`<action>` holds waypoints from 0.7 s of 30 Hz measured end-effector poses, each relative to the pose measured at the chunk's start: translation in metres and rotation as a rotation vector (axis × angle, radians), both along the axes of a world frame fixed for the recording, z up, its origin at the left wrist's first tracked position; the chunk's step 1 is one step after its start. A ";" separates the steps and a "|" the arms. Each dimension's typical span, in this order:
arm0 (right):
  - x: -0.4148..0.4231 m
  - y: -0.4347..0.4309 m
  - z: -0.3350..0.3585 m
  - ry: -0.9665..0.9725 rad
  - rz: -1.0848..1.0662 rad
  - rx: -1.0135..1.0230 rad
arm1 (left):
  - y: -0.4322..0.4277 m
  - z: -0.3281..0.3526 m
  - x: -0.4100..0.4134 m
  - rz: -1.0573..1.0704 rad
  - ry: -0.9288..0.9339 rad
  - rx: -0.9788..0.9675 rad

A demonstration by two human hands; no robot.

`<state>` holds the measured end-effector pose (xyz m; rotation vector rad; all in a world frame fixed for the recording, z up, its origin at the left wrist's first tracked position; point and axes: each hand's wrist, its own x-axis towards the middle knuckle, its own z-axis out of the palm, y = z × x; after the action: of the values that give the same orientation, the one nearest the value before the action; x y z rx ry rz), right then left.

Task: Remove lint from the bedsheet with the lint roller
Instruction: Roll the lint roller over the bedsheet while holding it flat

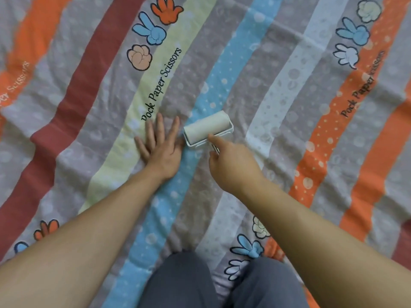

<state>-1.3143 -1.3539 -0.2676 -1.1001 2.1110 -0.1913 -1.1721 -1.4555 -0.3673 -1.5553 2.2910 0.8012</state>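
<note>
Right hand [231, 161] is closed around the handle of the lint roller [208, 128], index finger extended along the frame. The roller is white, a pale sheet drum in a white bracket, lying on the blue dotted stripe of the bedsheet [278, 90]. Left hand [161, 144] lies flat, fingers spread, just beside the drum, holding nothing.

Grey trousered knees [184, 283] at the bottom edge of view
</note>
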 end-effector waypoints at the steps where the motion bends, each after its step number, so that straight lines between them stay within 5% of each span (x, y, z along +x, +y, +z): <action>1: 0.002 0.006 -0.003 0.002 -0.006 0.025 | 0.001 -0.002 -0.001 0.004 0.002 -0.016; 21: 0.032 0.213 0.017 -0.100 -0.020 0.192 | 0.057 0.017 -0.050 -0.056 -0.073 -0.082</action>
<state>-1.2826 -1.1405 -0.2503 -0.9372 2.0065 -0.0504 -1.2218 -1.3986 -0.3507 -1.5205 2.3305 0.6334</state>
